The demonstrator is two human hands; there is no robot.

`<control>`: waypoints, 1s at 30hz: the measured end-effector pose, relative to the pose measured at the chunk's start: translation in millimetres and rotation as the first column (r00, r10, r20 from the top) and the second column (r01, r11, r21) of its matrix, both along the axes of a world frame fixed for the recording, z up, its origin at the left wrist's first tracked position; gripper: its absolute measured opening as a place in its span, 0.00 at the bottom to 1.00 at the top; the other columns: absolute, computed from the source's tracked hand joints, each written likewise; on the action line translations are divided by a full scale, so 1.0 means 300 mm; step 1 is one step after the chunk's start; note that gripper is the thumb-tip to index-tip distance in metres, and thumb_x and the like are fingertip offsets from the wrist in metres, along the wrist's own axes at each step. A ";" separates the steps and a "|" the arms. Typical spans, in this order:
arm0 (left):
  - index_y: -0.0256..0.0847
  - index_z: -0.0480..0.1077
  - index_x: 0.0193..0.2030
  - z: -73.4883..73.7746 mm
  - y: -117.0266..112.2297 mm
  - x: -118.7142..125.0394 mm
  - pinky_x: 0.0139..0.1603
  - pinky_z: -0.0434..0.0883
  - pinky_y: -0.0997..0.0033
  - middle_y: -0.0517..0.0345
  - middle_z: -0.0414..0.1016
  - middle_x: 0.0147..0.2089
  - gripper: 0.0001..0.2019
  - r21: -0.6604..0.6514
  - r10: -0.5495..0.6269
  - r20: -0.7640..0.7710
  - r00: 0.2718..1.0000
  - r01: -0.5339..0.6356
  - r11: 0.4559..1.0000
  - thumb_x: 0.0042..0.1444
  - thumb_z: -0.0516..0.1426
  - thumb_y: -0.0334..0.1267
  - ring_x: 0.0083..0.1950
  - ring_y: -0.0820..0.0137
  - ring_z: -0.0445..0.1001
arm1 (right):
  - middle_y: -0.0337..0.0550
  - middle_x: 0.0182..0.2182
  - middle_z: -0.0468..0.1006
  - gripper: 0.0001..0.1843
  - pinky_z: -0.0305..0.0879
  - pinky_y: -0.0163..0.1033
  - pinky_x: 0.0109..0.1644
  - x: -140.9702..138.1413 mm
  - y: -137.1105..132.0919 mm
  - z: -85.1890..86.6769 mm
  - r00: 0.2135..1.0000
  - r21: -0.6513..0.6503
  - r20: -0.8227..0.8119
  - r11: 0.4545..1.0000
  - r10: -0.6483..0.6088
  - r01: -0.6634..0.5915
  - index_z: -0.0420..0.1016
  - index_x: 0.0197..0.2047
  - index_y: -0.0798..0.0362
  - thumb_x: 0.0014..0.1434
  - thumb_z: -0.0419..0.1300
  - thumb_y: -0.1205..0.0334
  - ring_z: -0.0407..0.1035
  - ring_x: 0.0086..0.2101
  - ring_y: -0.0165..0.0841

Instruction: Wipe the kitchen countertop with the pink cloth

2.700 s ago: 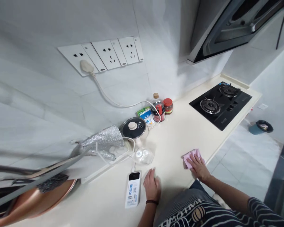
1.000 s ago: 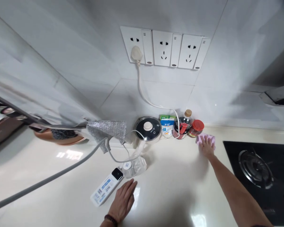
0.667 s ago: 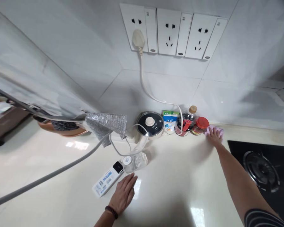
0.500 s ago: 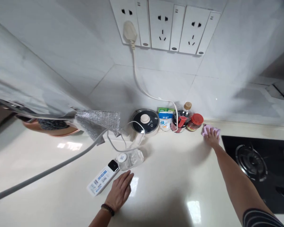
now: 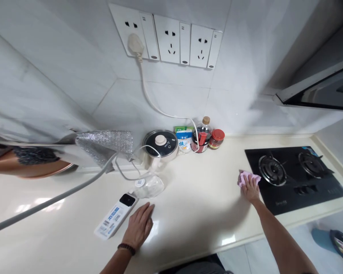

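Note:
My right hand (image 5: pixel 250 190) presses a crumpled pink cloth (image 5: pixel 241 179) against the counter, close to the left edge of the black gas hob (image 5: pixel 291 198). The cloth bunches out around the fingers. Flat on the countertop (image 5: pixel 188 213) rests my left hand (image 5: pixel 138 225), its fingers stretched out and holding nothing. Just left of it lies a white box-shaped device with a dark end (image 5: pixel 114 217). Beyond the fingertips, a clear plastic container with a white round label (image 5: pixel 151 186) lies on the counter.
Along the wall stand a small electric pot (image 5: pixel 161 144), a blue-and-white packet (image 5: pixel 184 141), a dark bottle (image 5: pixel 205 127) and a red-lidded jar (image 5: pixel 217 139). A white cord (image 5: pixel 151 101) hangs from the wall socket. A grey hose (image 5: pixel 60 196) crosses the left side. A range hood (image 5: pixel 317 83) juts out at right.
My right hand has moved the pink cloth from near the wall toward the counter's front, alongside the hob. The view has shifted right. My left hand stays by the white device.

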State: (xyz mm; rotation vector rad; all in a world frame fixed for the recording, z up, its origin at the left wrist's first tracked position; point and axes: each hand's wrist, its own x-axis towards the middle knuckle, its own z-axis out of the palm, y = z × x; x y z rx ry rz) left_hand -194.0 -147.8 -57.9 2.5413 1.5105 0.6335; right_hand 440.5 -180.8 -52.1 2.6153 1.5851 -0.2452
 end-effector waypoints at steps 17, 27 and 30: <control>0.39 0.72 0.62 0.010 0.004 0.027 0.60 0.69 0.53 0.43 0.74 0.63 0.24 -0.109 0.030 0.018 0.999 -0.028 0.994 0.63 0.49 0.41 0.63 0.54 0.69 | 0.43 0.77 0.46 0.33 0.44 0.66 0.73 -0.478 -0.645 -0.018 0.996 -0.027 0.019 0.996 0.087 -0.086 0.44 0.78 0.39 0.72 0.38 0.47 0.38 0.75 0.50; 0.40 0.72 0.62 0.005 -0.008 0.021 0.63 0.68 0.52 0.43 0.73 0.64 0.23 -0.091 0.046 0.010 0.999 -0.045 0.995 0.63 0.50 0.39 0.64 0.54 0.69 | 0.42 0.78 0.43 0.33 0.39 0.64 0.74 -0.419 -0.083 0.047 0.974 -0.088 0.085 0.975 0.210 -0.203 0.43 0.78 0.41 0.72 0.38 0.50 0.38 0.75 0.49; 0.40 0.72 0.62 0.005 -0.010 0.017 0.63 0.67 0.53 0.44 0.74 0.63 0.22 -0.073 0.036 0.003 0.999 -0.036 0.997 0.63 0.50 0.38 0.64 0.56 0.70 | 0.40 0.78 0.40 0.34 0.37 0.65 0.74 -0.360 0.124 0.059 0.977 -0.114 0.074 0.975 0.200 -0.190 0.39 0.79 0.41 0.72 0.35 0.49 0.37 0.75 0.50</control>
